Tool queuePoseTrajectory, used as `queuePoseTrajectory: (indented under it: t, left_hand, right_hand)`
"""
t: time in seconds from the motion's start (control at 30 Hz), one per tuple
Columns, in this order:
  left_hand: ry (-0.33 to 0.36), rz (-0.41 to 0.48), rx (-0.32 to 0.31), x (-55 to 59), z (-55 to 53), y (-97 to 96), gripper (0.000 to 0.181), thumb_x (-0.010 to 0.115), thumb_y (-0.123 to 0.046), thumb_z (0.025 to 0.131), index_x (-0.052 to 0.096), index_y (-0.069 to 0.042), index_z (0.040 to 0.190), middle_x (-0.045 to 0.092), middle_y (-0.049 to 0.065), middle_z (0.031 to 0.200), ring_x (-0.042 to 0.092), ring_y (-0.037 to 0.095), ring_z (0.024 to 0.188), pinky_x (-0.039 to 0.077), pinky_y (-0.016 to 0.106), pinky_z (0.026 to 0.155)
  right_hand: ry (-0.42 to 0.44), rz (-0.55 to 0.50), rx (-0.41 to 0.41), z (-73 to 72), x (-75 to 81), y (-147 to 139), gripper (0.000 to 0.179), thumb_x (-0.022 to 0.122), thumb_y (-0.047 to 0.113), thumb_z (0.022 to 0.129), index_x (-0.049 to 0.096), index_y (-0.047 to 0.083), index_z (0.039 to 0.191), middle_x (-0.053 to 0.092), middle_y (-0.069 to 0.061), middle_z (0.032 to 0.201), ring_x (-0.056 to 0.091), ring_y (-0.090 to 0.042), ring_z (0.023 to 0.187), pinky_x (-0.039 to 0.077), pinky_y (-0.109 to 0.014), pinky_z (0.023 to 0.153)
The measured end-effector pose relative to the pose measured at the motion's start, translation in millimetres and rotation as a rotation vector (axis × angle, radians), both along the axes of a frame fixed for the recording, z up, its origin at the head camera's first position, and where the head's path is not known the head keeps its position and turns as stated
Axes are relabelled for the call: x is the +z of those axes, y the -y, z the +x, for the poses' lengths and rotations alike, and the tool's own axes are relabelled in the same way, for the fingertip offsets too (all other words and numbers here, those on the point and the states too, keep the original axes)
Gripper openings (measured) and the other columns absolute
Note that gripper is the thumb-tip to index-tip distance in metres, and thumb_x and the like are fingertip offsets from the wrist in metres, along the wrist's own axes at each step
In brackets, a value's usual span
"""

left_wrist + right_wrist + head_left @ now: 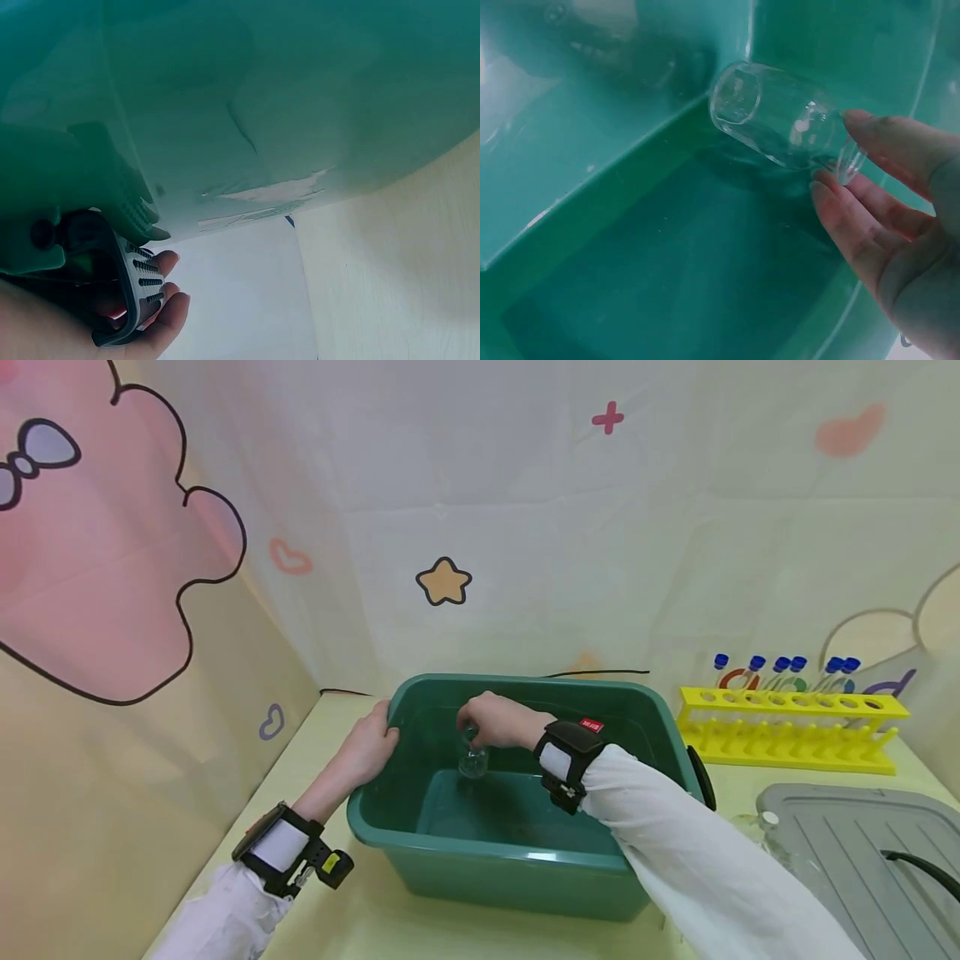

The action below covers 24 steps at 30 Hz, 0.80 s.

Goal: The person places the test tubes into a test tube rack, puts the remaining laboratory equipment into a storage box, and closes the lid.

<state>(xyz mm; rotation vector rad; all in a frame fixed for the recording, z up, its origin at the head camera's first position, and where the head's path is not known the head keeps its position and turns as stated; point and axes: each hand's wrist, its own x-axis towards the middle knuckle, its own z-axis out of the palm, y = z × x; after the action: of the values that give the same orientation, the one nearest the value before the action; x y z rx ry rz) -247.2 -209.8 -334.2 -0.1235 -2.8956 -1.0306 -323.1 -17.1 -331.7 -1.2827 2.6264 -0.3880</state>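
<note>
A large green plastic tub [517, 877] stands in front of me. My left hand [367, 743] holds it at its left end; the left wrist view shows the fingers curled round a grey-and-black handle [142, 289]. Inside the tub, toward the far left corner, my right hand [501, 720] pinches a clear glass bottle [780, 112] near its rim, between thumb and fingertips. The bottle tilts in the right wrist view, its base pointing away from the hand. Whether its base touches the tub cannot be told.
At the back right stands a yellow rack [787, 752] with several blue-capped tubes [756, 664]. A grey ridged board [862, 827] lies at the right, with a clear bottle [767, 820] beside my right sleeve. A patterned cloth [525, 568] hangs behind the table.
</note>
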Motion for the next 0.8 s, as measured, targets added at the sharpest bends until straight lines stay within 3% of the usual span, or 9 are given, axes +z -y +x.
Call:
queuePoseTrajectory:
  t: [0.23, 0.8]
  left_hand:
    - [-0.007, 0.003, -0.004, 1.0, 1.4, 0.1, 0.039, 0.036, 0.001, 0.091, 0.029, 0.015, 0.127, 0.046, 0.033, 0.117, 0.051, 0.04, 0.101, 0.042, 0.049, 0.08]
    - [0.0, 0.011, 0.009, 3.1, 2.8, -1.1, 0.039, 0.036, 0.0, 0.092, 0.03, 0.015, 0.127, 0.046, 0.032, 0.118, 0.052, 0.039, 0.1, 0.043, 0.049, 0.08]
  right_hand:
    - [-0.027, -0.004, 0.023, -0.3, -12.5, 8.1, 0.03, 0.07, 0.003, 0.077, 0.064, 0.001, 0.106, 0.061, -0.007, 0.101, 0.056, -0.018, 0.091, 0.045, -0.029, 0.076]
    - [-0.072, -0.022, 0.026, 4.0, -31.1, 13.8, 0.028, 0.071, 0.004, 0.076, 0.065, 0.0, 0.102, 0.063, -0.009, 0.098, 0.06, -0.016, 0.081, 0.048, -0.026, 0.069]
